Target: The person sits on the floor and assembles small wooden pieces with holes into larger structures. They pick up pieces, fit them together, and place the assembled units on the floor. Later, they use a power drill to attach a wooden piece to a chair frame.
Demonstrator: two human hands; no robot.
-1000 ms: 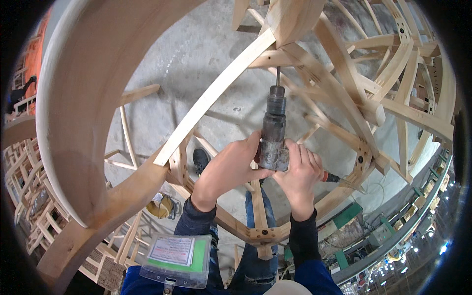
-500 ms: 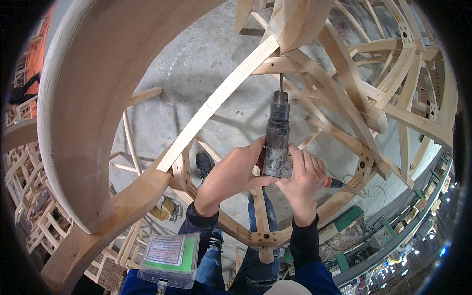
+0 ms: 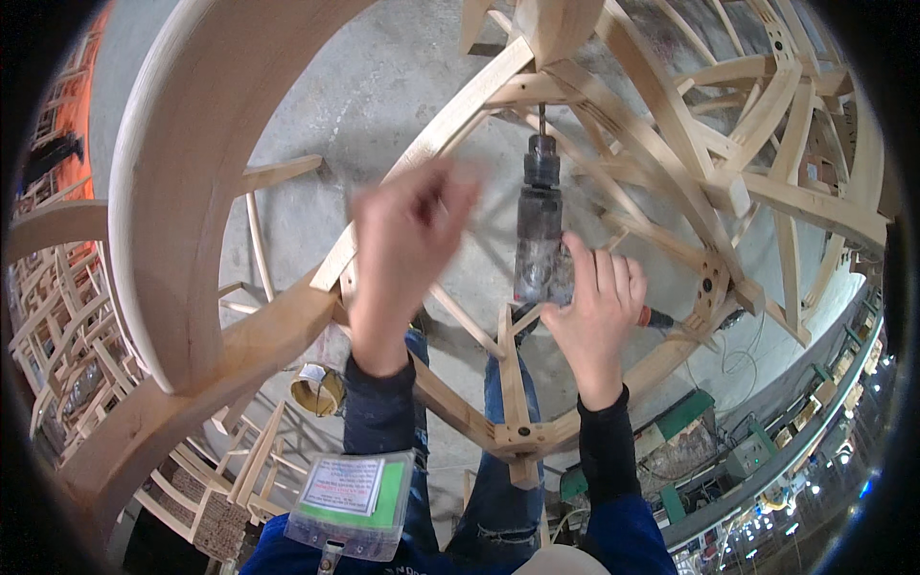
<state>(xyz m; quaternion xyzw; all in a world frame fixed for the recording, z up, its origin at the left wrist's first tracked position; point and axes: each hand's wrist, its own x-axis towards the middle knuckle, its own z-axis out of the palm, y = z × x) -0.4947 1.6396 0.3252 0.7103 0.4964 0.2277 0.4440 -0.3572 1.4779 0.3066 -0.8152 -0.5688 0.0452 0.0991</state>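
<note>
My right hand (image 3: 599,297) grips a dark, worn power drill (image 3: 540,235) at its rear, with the handle mostly hidden under the palm. The drill's bit (image 3: 542,117) points away from me and meets a short wooden crosspiece (image 3: 537,89) of a chair frame; how deep it sits I cannot tell. My left hand (image 3: 407,240) is off the drill, raised over a pale wooden strip (image 3: 446,125) that slants across the frame. Motion blurs its fingers, which look curled; whether they hold anything is not visible.
A large curved wooden panel (image 3: 177,182) rises on the left. Frame rails (image 3: 450,402) cross before my legs. More wooden frames (image 3: 767,172) stand at right, others (image 3: 77,345) at far left. A bucket (image 3: 316,391) sits on the concrete floor; a cable (image 3: 738,359) lies at right.
My left hand has let go of the drill and moved up and left over the pale strip. The right hand stays on the drill. The view has shifted slightly.
</note>
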